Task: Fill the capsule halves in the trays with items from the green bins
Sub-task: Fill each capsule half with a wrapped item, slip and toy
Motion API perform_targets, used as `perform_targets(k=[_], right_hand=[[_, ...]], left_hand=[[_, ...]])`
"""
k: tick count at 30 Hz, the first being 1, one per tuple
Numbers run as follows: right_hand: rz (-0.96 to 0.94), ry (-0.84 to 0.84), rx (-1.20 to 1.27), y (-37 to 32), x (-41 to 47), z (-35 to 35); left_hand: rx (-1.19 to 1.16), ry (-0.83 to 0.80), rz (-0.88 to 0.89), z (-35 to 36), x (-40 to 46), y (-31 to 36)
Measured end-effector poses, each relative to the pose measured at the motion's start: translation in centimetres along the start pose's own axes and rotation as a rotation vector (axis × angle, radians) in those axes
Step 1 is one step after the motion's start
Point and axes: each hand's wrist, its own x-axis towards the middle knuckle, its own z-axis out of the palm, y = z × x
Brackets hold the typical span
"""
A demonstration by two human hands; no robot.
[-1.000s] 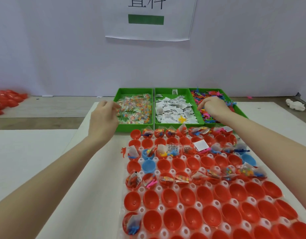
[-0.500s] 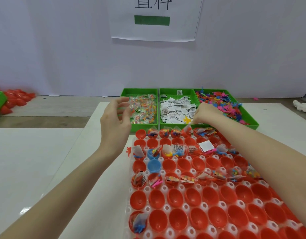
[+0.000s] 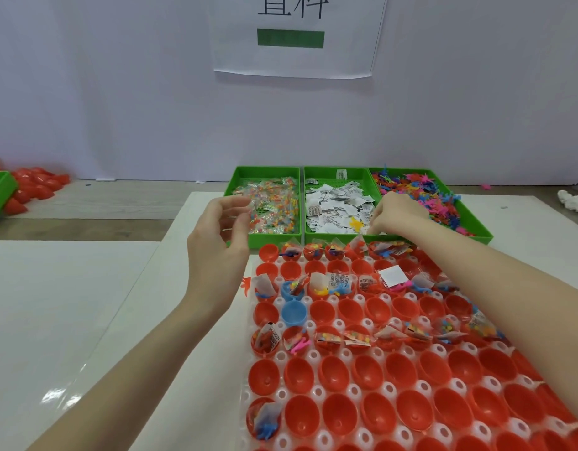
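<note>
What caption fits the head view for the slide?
Both hands, left hand and right hand, reach toward three green bins above a tray of partly filled red capsule halves.
</note>
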Motion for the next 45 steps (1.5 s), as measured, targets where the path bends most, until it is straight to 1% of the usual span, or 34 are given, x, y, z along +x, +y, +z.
perform_targets(k=[7,10,12,14,16,18,20,21,23,26,28,29,31,32,35,38,40,43,45], right_hand=[[0.030,0.041,-0.211,0.3,0.3,0.1],[0.009,0.019,-0.155,0.1,0.0,-0.2],[0.001,-0.009,-0.050,0.6,0.2,-0.5],[-0.020,-0.020,0.117,1.1,0.1,-1.1],[-0.078,0.038,0.319,1.2,-0.8,-2.1],[-0.110,0.093,0.584,1.0,-2.1,-3.0],[-0.131,0.009,0.885,0.2,-4.2,-3.9],[-0.155,-0.059,0.980,-0.3,-5.7,-4.3],[-0.240,-0.147,1.016,-1.1,-8.8,-5.0],[-0.403,-0.295,1.070,-1.9,-13.4,-5.5],[-0.467,-0.380,1.125,-2.2,-16.2,-5.3],[-0.478,-0.395,1.155,-2.3,-17.4,-5.1],[-0.479,-0.368,1.230,-2.2,-19.2,-4.4],[-0.479,-0.319,1.244,-2.0,-19.8,-4.0],[-0.485,-0.145,1.189,-1.8,-21.3,-3.2],[-0.473,-0.090,1.163,-1.6,-22.5,-2.7],[-0.442,-0.173,1.259,-1.2,-23.0,-2.7],[-0.371,-0.434,1.550,-0.4,-23.2,-3.0],[-0.388,-0.487,1.609,0.2,-23.6,-3.2]], left_hand=[[-0.021,-0.008,-0.022,-0.3,-0.8,0.2],[-0.023,-0.011,-0.040,-0.3,-0.9,0.2],[-0.029,-0.008,-0.057,-0.5,-0.9,0.3],[-0.062,-0.017,-0.086,-0.6,-1.1,0.5],[-0.112,-0.027,-0.134,-0.7,-1.2,0.8],[-0.186,-0.033,-0.185,-0.7,-1.4,1.3],[-0.268,-0.061,-0.216,-0.7,-1.8,1.7],[-0.286,-0.091,-0.221,-0.6,-2.1,2.0],[-0.320,-0.147,-0.247,-0.2,-2.8,2.5],[-0.369,-0.180,-0.326,0.2,-3.9,3.3],[-0.381,-0.223,-0.343,0.1,-4.6,4.1],[-0.396,-0.246,-0.337,-0.1,-5.1,4.6],[-0.458,-0.285,-0.332,-0.5,-6.2,5.8],[-0.484,-0.295,-0.334,-0.7,-6.7,6.3],[-0.487,-0.274,-0.314,-0.9,-8.3,7.2],[-0.481,-0.229,-0.321,-1.0,-9.3,7.4],[-0.466,-0.175,-0.366,-1.2,-9.7,7.3],[-0.478,-0.128,-0.436,-1.8,-10.3,7.2],[-0.480,-0.138,-0.426,-2.1,-10.6,7.6]])
